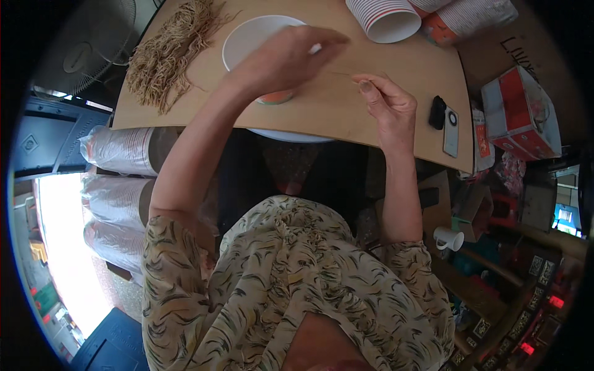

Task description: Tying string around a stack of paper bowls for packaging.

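On the table [331,111], a bundle of strands [166,59] lies left, a paper bucket [246,44] stands right of it (the left hand [291,59] is over it), nested paper buckets [380,20] lie behind, right, and a phone [451,137] near the right edge. An electric fan [77,59] stands left of the table.

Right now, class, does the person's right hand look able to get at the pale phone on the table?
Probably yes: the pale phone lies uncovered on the table, to the right of the right hand. A small black object lies partly between, but seems low enough to pass over.
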### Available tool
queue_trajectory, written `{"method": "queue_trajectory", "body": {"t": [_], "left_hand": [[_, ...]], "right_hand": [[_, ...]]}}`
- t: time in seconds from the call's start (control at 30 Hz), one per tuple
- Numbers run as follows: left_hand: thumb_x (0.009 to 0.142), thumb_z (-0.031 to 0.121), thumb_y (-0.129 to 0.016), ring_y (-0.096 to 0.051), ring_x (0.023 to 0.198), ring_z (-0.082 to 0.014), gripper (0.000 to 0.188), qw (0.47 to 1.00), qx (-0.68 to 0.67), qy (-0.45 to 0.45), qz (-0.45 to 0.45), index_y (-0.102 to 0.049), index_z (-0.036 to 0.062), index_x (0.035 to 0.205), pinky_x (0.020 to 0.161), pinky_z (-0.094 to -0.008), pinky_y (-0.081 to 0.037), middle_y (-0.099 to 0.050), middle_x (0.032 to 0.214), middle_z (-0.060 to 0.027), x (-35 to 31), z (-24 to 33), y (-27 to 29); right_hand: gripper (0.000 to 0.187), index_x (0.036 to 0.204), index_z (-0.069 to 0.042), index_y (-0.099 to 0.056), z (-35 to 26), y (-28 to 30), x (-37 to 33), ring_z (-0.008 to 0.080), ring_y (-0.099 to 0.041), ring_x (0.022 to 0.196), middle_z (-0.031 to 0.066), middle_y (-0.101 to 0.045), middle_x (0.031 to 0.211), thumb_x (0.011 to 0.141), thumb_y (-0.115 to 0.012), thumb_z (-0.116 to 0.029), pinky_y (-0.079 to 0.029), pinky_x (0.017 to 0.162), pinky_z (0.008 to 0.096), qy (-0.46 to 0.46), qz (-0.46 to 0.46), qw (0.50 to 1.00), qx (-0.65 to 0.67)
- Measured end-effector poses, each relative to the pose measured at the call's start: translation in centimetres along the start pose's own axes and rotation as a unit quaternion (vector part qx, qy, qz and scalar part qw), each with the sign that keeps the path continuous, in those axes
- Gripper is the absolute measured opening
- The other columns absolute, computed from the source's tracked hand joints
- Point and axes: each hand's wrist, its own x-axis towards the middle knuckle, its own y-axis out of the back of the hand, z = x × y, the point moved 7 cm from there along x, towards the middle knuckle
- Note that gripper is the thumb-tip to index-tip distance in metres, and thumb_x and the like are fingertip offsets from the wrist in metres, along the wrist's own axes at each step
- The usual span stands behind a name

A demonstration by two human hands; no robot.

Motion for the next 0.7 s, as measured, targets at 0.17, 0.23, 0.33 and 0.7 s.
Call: {"method": "queue_trajectory", "body": {"t": [0.17,0.23,0.33,0.7], "left_hand": [[0.105,0.041,-0.047,-0.063,0.096,-0.0138,0.045,0.933,-0.298,0.104,-0.174,-0.065,0.0020,0.118,0.084,-0.0296,-0.051,-0.069,0.102,-0.0040,0.8,1.6,-2.8],[0.105,0.039,-0.047,-0.062,0.091,-0.0114,0.043,0.910,-0.304,0.165,-0.229,-0.065,0.0000,0.112,0.083,-0.0276,-0.050,-0.067,0.100,-0.0045,0.3,1.5,-3.3],[0.106,0.037,-0.051,-0.055,0.080,-0.0080,0.034,0.900,-0.369,0.117,-0.201,-0.064,0.0046,0.107,0.074,-0.0231,-0.048,-0.061,0.090,0.0020,0.8,0.4,-4.8],[0.103,0.033,-0.058,-0.057,0.082,-0.0072,0.028,0.914,-0.353,0.091,-0.181,-0.062,0.0056,0.104,0.075,-0.0238,-0.048,-0.057,0.087,0.0034,0.4,0.3,-5.1]], "right_hand": [[0.020,0.107,0.001,-0.074,-1.3,0.1,0.8,0.0075,-0.060,0.078,0.0019,-0.071,0.093,0.095,-0.071,-0.013,-0.049,0.074,0.0220,0.001,0.000,1.000,0.020],[0.020,0.107,0.003,-0.074,-1.0,0.5,0.7,0.0083,-0.063,0.081,0.0045,-0.072,0.096,0.094,-0.071,-0.013,-0.050,0.076,0.0222,0.000,0.002,0.999,0.045],[0.020,0.108,0.003,-0.073,-0.3,1.4,0.6,0.0087,-0.063,0.080,0.0051,-0.072,0.091,0.095,-0.070,-0.012,-0.050,0.074,0.0222,-0.014,0.019,0.999,0.028],[0.026,0.105,0.002,-0.069,-0.7,2.4,0.5,0.0034,-0.040,0.054,0.0061,-0.069,0.078,0.101,-0.060,-0.022,-0.033,0.050,0.0191,-0.059,-0.028,0.996,0.058]]}}
